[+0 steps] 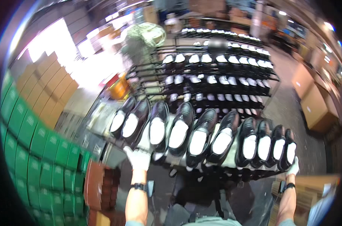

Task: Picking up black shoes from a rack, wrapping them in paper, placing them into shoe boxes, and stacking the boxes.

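Note:
A row of several black shoes with white insoles (178, 133) stands side by side on a pale shelf (230, 160) with a dark near edge. The shelf spans the width between my hands. My left hand (139, 159), in a white glove, grips the near edge toward the left end, thumb out to the side. At the right end, my right hand (293, 167), also in a white glove, is closed round the corner beside the last shoe. Its fingers are partly hidden. Below the shelf more shoe parts show in shadow.
Beyond stands a tall dark rack (274, 79) with several tiers of black shoes. Green boxes (46, 145) are stacked at the left, with brown cartons (46, 86) behind and reddish-brown boxes (97, 184) nearer. Large cartons (314, 101) stand at the right. A person (140, 45) is blurred at the back.

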Demonstrator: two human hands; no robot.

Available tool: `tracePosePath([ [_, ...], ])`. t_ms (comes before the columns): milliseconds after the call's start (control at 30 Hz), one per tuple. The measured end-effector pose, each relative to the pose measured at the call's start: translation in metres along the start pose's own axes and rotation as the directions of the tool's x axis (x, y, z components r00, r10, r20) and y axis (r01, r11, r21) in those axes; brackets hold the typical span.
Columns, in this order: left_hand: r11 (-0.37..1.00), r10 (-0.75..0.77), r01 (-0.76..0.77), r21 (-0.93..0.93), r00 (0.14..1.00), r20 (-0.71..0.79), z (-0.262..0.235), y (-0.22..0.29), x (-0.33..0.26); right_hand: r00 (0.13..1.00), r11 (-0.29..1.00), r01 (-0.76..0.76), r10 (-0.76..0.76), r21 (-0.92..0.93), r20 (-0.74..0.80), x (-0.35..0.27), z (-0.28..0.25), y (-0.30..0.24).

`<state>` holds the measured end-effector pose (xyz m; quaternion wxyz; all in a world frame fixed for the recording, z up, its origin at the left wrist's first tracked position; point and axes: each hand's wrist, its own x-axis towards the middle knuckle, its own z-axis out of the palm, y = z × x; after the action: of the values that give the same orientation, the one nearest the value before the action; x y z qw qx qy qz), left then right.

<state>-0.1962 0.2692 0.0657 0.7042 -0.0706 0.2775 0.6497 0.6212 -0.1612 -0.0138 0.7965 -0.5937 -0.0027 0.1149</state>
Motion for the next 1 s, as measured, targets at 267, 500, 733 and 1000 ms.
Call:
tracePosePath([
  [267, 0.989, -0.119, 0.104, 0.108, 0.982, 0.144, -0.001, 0.117, -0.06, 0.943, 0.999, 0.03, -0.016, 0.038, -0.333, -0.268, -0.106, -0.029],
  [500, 0.924, 0.008, 0.044, 0.38, 0.991, -0.135, -0.036, 0.12, -0.142, 0.877, 0.993, 0.044, -0.089, -0.107, -0.472, -0.378, -0.234, -0.061],
  [733, 0.853, 0.133, -0.034, 0.521, 0.979, -0.154, -0.169, 0.188, -0.199, 0.845, 0.96, 0.013, -0.161, -0.281, -0.51, -0.452, -0.358, -0.061],
  [1000, 0.866, 0.107, 0.05, 0.497, 0.953, -0.283, -0.238, 0.23, -0.328, 0.855, 0.994, 0.036, -0.083, -0.1, -0.512, -0.534, -0.459, -0.081],
])
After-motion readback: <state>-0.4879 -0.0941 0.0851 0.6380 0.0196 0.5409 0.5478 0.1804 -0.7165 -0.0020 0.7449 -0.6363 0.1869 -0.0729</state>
